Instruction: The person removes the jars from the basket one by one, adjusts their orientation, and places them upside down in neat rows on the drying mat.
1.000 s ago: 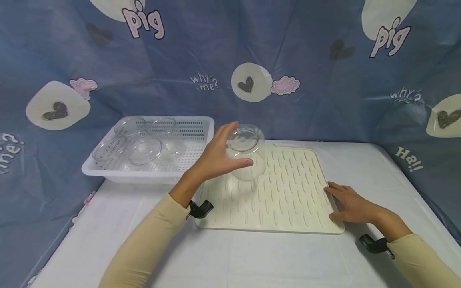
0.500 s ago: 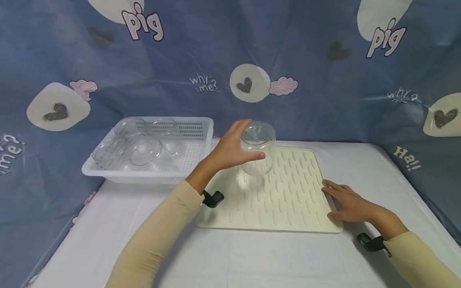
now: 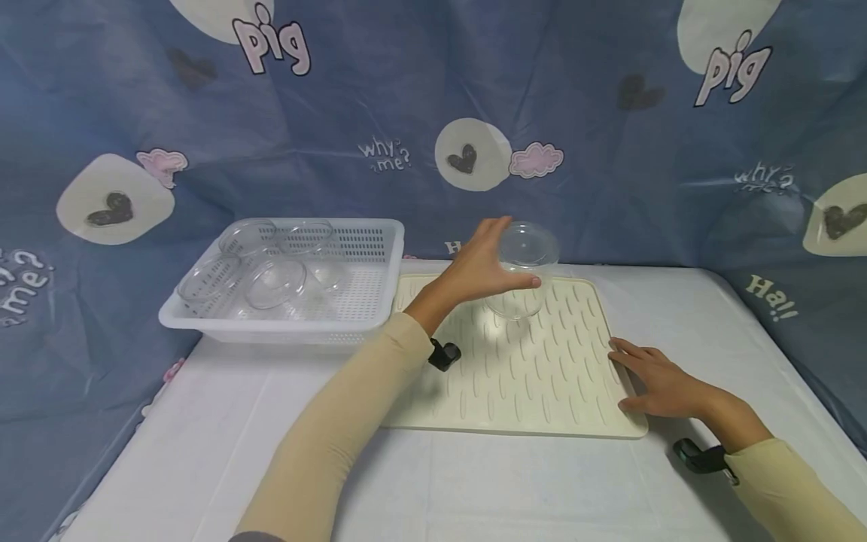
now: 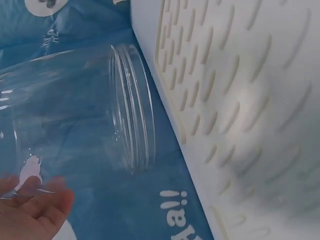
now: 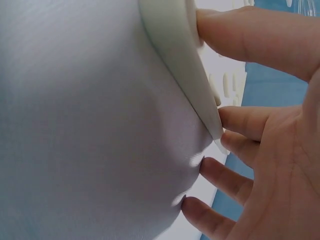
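My left hand (image 3: 482, 265) grips a clear jar (image 3: 530, 247) by its side, over the far part of a cream ridged mat (image 3: 501, 384). The jar is upside down: in the left wrist view its threaded mouth (image 4: 131, 107) faces the mat, with a gap between them. Fingertips (image 4: 55, 200) of the left hand show at the jar's wall near its base. My right hand (image 3: 660, 385) lies at the mat's right edge, fingers spread and nearly straight. In the right wrist view, its thumb and some fingertips touch the mat's rim (image 5: 175, 55) and others rest on the white cloth.
Left of the mat stands a white perforated basket (image 3: 271, 329) holding several clear jars (image 3: 274, 284). A white cloth (image 3: 515, 489) covers the table. Behind it hangs a blue printed sheet (image 3: 372, 90).
My left hand has carried the jar to the right across the far part of the mat, away from the basket. The right hand has stayed at the mat's edge.
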{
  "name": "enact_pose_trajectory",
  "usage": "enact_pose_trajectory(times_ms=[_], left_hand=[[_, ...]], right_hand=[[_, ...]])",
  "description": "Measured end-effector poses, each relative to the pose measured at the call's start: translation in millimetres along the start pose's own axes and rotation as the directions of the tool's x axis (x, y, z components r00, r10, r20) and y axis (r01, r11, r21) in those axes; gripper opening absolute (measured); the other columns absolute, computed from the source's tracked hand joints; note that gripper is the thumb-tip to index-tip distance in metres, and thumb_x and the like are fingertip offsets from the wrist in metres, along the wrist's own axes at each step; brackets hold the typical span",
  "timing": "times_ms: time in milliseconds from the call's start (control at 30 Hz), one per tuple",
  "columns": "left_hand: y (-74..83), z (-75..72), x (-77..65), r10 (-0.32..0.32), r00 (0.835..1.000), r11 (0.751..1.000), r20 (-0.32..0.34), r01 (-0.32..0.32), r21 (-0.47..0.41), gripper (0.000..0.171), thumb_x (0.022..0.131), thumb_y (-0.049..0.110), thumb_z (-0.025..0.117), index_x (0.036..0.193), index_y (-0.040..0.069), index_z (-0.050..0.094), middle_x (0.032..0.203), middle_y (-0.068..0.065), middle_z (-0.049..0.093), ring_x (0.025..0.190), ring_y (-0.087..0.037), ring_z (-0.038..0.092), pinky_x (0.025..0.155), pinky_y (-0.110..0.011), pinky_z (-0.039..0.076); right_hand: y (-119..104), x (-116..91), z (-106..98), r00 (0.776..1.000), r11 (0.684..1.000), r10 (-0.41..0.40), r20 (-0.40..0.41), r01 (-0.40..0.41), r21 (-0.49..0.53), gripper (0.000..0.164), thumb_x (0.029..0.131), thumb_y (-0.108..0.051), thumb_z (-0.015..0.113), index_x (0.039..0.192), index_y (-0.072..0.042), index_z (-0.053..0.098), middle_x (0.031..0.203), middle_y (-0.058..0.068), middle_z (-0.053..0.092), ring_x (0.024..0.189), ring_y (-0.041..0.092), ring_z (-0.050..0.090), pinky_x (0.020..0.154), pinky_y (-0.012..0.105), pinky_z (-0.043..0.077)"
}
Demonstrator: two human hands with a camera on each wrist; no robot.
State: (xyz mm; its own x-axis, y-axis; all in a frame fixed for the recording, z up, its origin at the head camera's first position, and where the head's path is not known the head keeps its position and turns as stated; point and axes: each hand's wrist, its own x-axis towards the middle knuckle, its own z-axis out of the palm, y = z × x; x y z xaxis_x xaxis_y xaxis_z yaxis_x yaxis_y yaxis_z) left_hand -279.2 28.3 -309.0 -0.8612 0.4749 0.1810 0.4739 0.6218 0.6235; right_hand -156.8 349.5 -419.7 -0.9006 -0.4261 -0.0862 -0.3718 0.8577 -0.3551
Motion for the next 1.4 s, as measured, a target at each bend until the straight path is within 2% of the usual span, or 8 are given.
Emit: enact_pose_trajectory(times_ms=[300,600,767,933,1233,1400], left_hand=[[3.8,21.5,20.6,0.023,0.999,0.998,-0.024,-0.024,-0.05,0.109,0.073,0.056,0.082,0.158,0.026,0.021,0.163,0.0,0.026,0.149,-0.023,0.033,0.116,-0.053,0.038],[3.9,55.4,39.6,-0.047,0.998,0.987,-0.042,0.04,-0.156,0.106,0.076,0.055,0.08,0.159,0.023,0.021,0.163,-0.004,0.025,0.148,-0.025,0.035,0.115,-0.048,0.041],[2.5,70.9,39.8,-0.091,0.995,0.981,-0.045,0.082,-0.178,0.11,0.075,0.054,0.08,0.159,0.022,0.018,0.162,-0.002,0.027,0.147,-0.022,0.037,0.115,-0.044,0.042],[1.9,76.4,39.6,-0.108,0.992,0.977,-0.067,0.094,-0.191,0.109,0.075,0.052,0.081,0.159,0.02,0.019,0.162,-0.003,0.028,0.147,-0.023,0.038,0.115,-0.044,0.042],[-1.5,80.6,40.3,-0.072,0.994,0.973,-0.081,0.052,-0.225,0.109,0.075,0.048,0.083,0.159,0.023,0.019,0.164,0.001,0.027,0.15,-0.021,0.033,0.118,-0.045,0.038],[-0.5,89.9,40.2,-0.069,0.997,0.974,-0.028,0.061,-0.22,0.11,0.075,0.049,0.083,0.16,0.024,0.018,0.166,0.004,0.023,0.151,-0.022,0.031,0.118,-0.044,0.037]], right_hand=[[-0.6,-3.1,-1.7,1.0,1.0,-0.006,0.003,0.006,0.0,0.081,0.078,-0.03,0.082,0.14,0.008,0.046,0.151,0.032,0.032,0.127,0.056,0.037,0.095,0.068,0.04],[5.7,-4.5,-8.1,1.0,1.0,-0.002,0.0,0.002,0.006,0.082,0.077,-0.028,0.083,0.14,0.008,0.045,0.152,0.031,0.032,0.127,0.055,0.036,0.094,0.069,0.04],[4.3,-2.9,-6.3,1.0,1.0,-0.013,0.005,0.013,0.028,0.081,0.078,-0.03,0.082,0.14,0.008,0.046,0.151,0.031,0.032,0.126,0.054,0.037,0.094,0.067,0.041],[3.3,-1.1,-5.0,0.999,0.999,-0.037,-0.011,0.037,0.007,0.079,0.077,-0.029,0.083,0.138,0.008,0.048,0.149,0.032,0.034,0.124,0.055,0.039,0.092,0.067,0.042],[2.3,4.8,-3.5,1.0,0.999,-0.027,0.003,0.027,0.024,0.08,0.078,-0.031,0.082,0.14,0.007,0.046,0.152,0.031,0.033,0.127,0.055,0.037,0.095,0.069,0.04],[2.4,0.9,-2.4,1.0,0.999,-0.027,0.011,0.026,0.025,0.081,0.078,-0.031,0.082,0.14,0.008,0.046,0.151,0.032,0.033,0.127,0.056,0.037,0.094,0.069,0.041]])
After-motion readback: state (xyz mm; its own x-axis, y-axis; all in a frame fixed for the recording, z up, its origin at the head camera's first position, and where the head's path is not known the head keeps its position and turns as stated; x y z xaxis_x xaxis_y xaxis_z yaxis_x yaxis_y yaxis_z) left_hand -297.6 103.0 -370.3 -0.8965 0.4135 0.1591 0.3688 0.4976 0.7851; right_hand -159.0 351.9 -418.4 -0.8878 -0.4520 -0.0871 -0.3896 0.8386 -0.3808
